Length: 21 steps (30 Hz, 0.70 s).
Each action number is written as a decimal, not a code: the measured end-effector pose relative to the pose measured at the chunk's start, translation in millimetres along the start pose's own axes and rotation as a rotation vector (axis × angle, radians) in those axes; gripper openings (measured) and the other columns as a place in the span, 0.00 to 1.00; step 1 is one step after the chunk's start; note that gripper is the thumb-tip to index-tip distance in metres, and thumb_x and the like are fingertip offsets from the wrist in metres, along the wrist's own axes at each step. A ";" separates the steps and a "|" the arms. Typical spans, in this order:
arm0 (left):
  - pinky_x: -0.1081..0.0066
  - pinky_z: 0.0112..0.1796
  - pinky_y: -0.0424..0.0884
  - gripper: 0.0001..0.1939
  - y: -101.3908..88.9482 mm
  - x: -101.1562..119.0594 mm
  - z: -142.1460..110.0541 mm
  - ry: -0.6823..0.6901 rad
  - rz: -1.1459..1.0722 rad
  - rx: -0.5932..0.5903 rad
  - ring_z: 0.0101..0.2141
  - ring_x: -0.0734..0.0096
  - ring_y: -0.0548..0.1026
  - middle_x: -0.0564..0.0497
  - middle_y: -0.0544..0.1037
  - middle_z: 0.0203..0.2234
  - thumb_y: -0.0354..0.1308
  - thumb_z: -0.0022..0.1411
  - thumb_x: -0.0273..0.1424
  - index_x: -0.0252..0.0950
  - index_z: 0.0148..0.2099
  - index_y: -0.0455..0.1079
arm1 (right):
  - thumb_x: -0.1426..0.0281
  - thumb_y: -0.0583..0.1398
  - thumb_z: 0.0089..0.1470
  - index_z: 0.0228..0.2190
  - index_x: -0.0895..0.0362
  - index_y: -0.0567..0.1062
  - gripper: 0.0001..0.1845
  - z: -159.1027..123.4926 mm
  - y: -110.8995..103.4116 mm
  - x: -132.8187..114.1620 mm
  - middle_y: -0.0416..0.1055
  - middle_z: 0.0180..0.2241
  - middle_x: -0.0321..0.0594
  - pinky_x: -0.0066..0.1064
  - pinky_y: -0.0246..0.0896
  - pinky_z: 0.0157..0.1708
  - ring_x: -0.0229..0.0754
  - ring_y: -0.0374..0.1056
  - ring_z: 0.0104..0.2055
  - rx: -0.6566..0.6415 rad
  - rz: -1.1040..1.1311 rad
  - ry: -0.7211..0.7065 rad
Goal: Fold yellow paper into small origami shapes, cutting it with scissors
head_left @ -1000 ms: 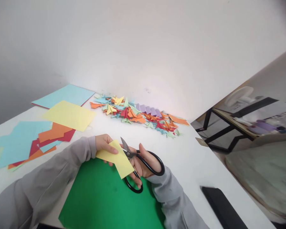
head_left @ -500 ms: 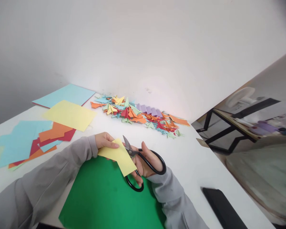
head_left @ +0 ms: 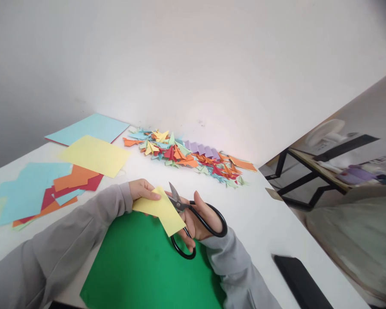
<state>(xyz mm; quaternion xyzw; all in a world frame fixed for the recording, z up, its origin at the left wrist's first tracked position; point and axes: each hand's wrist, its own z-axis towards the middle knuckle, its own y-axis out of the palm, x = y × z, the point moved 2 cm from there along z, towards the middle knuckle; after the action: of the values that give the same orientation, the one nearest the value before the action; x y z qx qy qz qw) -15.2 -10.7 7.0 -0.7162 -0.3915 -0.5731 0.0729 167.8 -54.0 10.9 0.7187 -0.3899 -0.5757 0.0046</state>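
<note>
Between thumb and fingers, my left hand pinches a yellow piece of paper, which has an angled outline. My right hand has its thumb and fingers through the black loops of a pair of scissors. The blades are spread apart, one rising above the paper's right edge and the other partly hidden by the paper. Both hands are above a green sheet lying on the white table.
At the back lies a long pile of small folded paper planes. Coloured paper offcuts, a yellow sheet and a light blue sheet lie on the left. A flat black object is at the right edge.
Both hands have shifted slightly right with the yellow paper and the scissors. The blades stay spread, and the sheets on the table are as before.
</note>
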 end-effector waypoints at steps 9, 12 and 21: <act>0.72 0.22 0.71 0.10 6.8 -0.7 1.7 -0.021 -0.018 0.002 0.19 0.68 0.74 0.45 0.76 0.19 0.60 0.46 0.31 0.29 0.31 0.74 | 0.50 0.19 0.44 0.55 0.57 0.41 0.43 3.4 -1.0 2.6 0.66 0.19 0.36 0.28 0.54 0.16 0.34 0.58 0.12 -0.035 0.042 -0.062; 0.71 0.22 0.71 0.11 3.3 -0.3 2.0 -0.019 -0.019 0.036 0.20 0.67 0.74 0.44 0.77 0.20 0.61 0.45 0.31 0.29 0.31 0.74 | 0.50 0.18 0.44 0.55 0.57 0.40 0.43 1.3 -2.5 -0.3 0.66 0.18 0.37 0.26 0.52 0.14 0.36 0.59 0.13 -0.027 0.052 -0.094; 0.72 0.21 0.71 0.10 4.7 -1.8 2.1 -0.036 -0.019 0.000 0.17 0.69 0.73 0.44 0.76 0.18 0.60 0.46 0.31 0.28 0.29 0.74 | 0.50 0.19 0.45 0.55 0.57 0.40 0.42 -0.8 -0.5 -0.1 0.67 0.19 0.37 0.28 0.55 0.15 0.36 0.59 0.12 -0.028 0.073 -0.075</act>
<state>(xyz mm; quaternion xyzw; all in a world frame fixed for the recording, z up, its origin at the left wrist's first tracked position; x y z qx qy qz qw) -10.6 -13.6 6.4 -0.7228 -0.3996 -0.5606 0.0604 168.7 -54.0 11.1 0.6818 -0.4075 -0.6071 0.0210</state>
